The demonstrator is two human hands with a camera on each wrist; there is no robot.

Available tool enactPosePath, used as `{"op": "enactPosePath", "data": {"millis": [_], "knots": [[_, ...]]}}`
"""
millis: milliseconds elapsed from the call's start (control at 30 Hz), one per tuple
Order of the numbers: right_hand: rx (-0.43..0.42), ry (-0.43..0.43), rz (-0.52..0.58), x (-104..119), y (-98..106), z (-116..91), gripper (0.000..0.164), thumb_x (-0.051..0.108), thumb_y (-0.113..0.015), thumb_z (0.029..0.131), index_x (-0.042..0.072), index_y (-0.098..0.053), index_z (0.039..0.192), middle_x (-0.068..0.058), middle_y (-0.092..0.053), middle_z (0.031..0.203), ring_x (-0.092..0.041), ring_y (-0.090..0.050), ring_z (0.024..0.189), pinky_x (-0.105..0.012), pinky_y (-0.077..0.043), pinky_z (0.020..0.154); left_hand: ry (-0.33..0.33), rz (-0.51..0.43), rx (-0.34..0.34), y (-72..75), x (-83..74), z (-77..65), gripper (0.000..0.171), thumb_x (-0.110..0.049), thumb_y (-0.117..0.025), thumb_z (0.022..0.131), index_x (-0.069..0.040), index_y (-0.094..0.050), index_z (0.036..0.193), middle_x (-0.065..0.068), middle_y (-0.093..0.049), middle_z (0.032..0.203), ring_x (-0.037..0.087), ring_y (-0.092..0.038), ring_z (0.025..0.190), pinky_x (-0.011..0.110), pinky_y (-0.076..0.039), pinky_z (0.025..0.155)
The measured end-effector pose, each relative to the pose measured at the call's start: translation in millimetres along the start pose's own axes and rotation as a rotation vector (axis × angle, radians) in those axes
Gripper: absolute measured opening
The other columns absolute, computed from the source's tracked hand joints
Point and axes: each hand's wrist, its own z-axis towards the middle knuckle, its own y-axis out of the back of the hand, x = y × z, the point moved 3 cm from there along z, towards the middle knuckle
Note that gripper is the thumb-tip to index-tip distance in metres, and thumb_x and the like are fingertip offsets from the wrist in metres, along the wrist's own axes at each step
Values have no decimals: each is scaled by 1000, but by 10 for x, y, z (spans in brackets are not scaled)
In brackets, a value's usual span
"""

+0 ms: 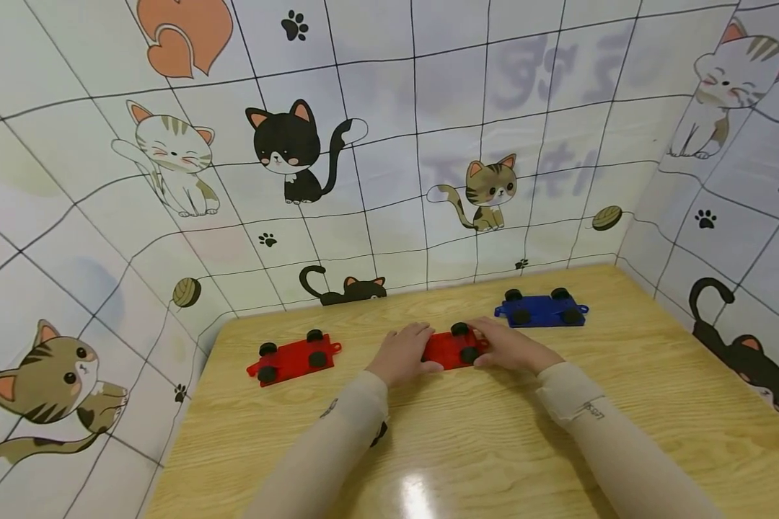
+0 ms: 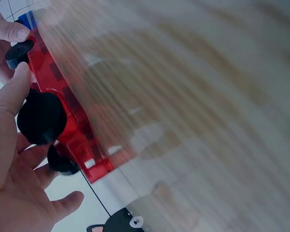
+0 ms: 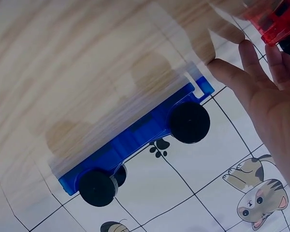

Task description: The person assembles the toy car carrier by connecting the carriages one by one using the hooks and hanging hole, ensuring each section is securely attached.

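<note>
A red toy car base [image 1: 451,350] with black wheels lies wheels up on the wooden table between both hands. My left hand [image 1: 402,353] holds its left end; in the left wrist view the thumb [image 2: 20,79] presses near a wheel, with the other fingers behind. Around the right end is my right hand [image 1: 516,347], its thumb in front and fingers at the back. In the right wrist view, fingertips of that hand [image 3: 275,111] touch the red base [image 3: 280,21]. Part of the left end is hidden by the left hand.
A second red car base [image 1: 295,359] lies wheels up at the left. Behind the right hand is a blue car base [image 1: 545,311], also wheels up, near the table's back edge. Walls [image 1: 389,180] with printed cats and grid lines enclose the wooden table [image 1: 467,447].
</note>
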Motion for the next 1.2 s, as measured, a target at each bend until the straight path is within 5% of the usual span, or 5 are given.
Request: {"op": "enactPosePath", "data": {"millis": [700, 1200], "knots": [[-34, 17, -9, 57, 3, -31, 77, 18, -80, 89, 0, -41, 152, -20, -47, 149, -39, -50, 133, -57, -41, 108, -4, 34, 46, -106, -170, 239, 79, -65, -59, 93, -17, -44, 154, 0, -50, 152, 18, -49, 136, 56, -40, 106], [-32, 15, -24, 21, -13, -17, 79, 20, -82, 88, 0, -41, 152, -21, -47, 149, -40, -48, 135, -57, -41, 108, -11, 40, 42, -125, -149, 234, 79, -66, -57, 94, -19, -42, 155, -1, -51, 151, 20, -51, 134, 56, -41, 104]]}}
